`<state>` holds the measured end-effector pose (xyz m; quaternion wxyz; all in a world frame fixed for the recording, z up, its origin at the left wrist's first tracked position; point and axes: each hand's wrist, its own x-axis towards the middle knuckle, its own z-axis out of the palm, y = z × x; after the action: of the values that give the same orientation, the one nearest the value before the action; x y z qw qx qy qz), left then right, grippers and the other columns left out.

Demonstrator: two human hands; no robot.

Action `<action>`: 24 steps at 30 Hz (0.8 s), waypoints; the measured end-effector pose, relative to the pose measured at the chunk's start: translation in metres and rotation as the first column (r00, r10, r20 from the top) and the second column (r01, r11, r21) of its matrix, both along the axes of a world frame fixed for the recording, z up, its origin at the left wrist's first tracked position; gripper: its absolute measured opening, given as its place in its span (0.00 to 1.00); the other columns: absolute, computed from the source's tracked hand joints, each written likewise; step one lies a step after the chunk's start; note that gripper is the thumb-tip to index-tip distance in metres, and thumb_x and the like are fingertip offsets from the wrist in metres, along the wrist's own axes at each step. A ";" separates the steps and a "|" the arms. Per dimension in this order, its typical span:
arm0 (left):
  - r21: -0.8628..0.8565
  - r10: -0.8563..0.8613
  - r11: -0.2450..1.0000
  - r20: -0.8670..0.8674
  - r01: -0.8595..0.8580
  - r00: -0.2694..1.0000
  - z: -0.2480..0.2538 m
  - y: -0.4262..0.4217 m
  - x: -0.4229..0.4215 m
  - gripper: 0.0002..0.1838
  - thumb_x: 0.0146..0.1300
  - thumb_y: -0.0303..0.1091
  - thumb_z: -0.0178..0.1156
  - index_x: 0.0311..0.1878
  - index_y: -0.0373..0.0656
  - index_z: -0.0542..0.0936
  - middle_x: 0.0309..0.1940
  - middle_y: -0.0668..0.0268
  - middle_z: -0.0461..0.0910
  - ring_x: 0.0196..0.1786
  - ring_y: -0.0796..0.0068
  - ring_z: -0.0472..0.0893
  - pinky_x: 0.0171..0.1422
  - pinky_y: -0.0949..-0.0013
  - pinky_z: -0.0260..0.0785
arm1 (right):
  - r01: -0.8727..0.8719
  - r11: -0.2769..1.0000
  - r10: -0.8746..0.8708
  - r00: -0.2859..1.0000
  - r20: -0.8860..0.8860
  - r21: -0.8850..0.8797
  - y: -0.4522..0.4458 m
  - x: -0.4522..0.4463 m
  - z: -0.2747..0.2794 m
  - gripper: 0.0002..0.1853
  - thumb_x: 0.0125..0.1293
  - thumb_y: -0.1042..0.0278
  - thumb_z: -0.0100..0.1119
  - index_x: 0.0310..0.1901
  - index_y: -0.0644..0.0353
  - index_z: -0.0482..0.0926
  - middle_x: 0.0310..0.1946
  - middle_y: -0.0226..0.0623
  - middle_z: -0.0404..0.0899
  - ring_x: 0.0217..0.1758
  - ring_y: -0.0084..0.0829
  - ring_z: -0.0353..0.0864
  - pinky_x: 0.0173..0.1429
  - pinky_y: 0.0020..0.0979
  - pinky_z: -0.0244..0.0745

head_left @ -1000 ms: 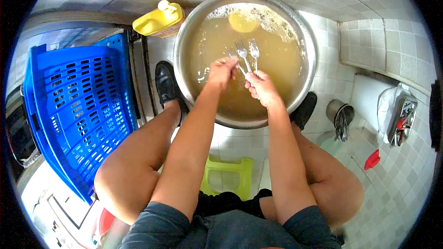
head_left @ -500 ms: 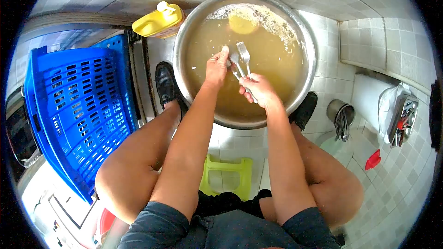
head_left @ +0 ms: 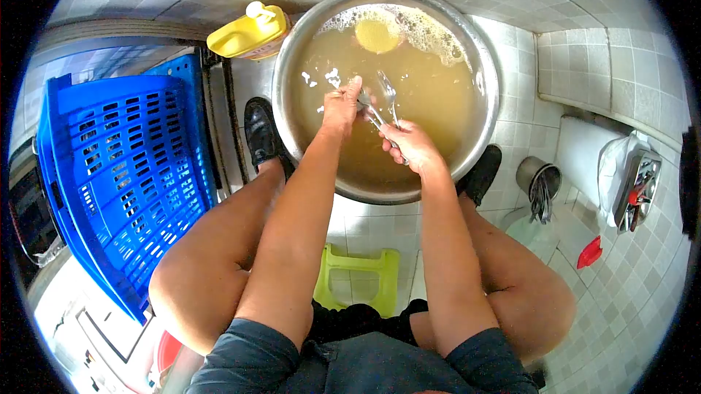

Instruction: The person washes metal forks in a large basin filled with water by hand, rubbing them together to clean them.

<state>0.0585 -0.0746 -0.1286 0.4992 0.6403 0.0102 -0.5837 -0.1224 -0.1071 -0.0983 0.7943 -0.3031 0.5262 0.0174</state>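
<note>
Cutlery [head_left: 375,114] lies between our two hands, over the basin [head_left: 487,80]. Our right hand [head_left: 410,146] is closed on the handles, with the thumb along the upper side and the fingers curled beneath. From this grip the metal pieces extend forward and to the left. One piece, a fork [head_left: 388,88], points away from us, its head clear of both hands. Another crosses toward our left hand [head_left: 339,111], its far end at the fingers. Our left fingers are bent inward, with the thumb raised and pointing forward; how firmly they close on the metal is hidden, so we cannot tell.

Both forearms reach forward from our knees and converge over the basin. The left forearm slants inward to the right; the right forearm slants inward to the left, with the palm turned toward the opposite hand.

Beneath our hands, the basin contains cloudy brown water [head_left: 431,120]. At its far side, a round yellow item [head_left: 378,35] is located beside white foam [head_left: 438,36]. Outside the rim, at far left, is a yellow container [head_left: 248,32] with a white top. A blue basket [head_left: 139,153] is positioned to our left, a green stool [head_left: 389,277] between our legs, and a metal pot [head_left: 529,170] holding utensils to our right.
</note>
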 end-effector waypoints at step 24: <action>0.008 -0.112 0.994 -0.026 0.112 0.993 0.002 0.009 0.001 0.10 0.66 0.34 0.63 0.34 0.36 0.81 0.24 0.61 0.81 0.24 0.72 0.78 0.25 0.70 0.71 | 0.103 0.990 -0.115 0.984 0.138 0.095 0.008 -0.004 -0.009 0.12 0.72 0.59 0.55 0.41 0.59 0.76 0.23 0.32 0.76 0.14 0.20 0.66 0.14 0.24 0.57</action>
<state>0.0594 -0.0656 -0.1264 0.4624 0.6347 -0.0166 -0.6190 -0.1265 -0.0989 -0.1070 0.8423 -0.2392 0.4824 -0.0248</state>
